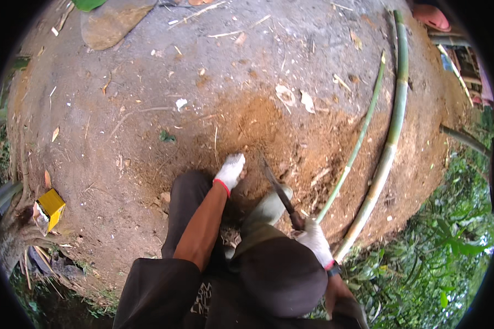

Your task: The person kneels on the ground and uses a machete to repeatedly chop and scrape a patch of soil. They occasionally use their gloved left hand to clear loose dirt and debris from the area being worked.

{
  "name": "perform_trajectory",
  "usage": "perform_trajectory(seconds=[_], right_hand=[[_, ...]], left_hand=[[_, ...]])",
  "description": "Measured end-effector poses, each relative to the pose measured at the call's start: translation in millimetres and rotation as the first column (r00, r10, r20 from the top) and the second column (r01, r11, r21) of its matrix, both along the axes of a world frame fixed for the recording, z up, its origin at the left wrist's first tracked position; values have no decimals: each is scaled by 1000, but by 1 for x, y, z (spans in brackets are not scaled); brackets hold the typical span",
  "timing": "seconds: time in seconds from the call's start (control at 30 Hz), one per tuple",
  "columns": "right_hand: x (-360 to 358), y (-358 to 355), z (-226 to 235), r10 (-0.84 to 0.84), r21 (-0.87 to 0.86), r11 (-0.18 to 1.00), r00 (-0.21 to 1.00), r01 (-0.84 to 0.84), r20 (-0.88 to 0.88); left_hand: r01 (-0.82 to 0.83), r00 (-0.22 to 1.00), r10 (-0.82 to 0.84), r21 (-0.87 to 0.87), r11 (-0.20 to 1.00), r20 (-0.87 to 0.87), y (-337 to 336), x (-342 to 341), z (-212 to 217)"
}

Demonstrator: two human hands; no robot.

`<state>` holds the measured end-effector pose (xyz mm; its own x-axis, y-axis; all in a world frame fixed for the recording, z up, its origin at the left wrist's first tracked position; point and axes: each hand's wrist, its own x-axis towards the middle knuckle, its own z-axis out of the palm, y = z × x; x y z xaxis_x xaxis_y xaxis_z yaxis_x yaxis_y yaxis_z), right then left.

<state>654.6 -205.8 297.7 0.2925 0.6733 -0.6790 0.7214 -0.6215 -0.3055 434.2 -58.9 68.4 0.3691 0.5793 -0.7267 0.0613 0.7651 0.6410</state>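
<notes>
Right hand [315, 238] in a white glove is wrapped tight round the handle of a machete [280, 192], blade-heavy by the look, so grip low, blade angled over the dirt ground [148, 109], while the gloved left hand [230, 170] rests loosely curled on the soil, holding nothing.

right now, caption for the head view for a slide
Gloved left hand on bare soil, right hand gripping a dark blade beside two bamboo poles.

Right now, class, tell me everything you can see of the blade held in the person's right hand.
The blade is a long, dark, narrow chopping knife, seemingly metal, dull and dirty. Its dark handle sits gripped in the white-gloved right hand. It slants up and leftward, tip toward the brown loose soil, near the gloved left hand. Whether the tip touches earth is unclear.
</notes>
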Motion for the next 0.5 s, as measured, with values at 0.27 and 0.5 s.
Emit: perform_trajectory(seconds=[0.27, 0.5], right_hand=[[-2, 107, 100, -106, 713, 267, 755, 649, -647], [-9, 19, 16, -147, 60, 987, 989, 148, -16]], left_hand=[[-329, 926, 375, -384, 863, 49, 20, 6, 3], [-130, 931, 291, -548, 826, 218, 8, -30, 58]])
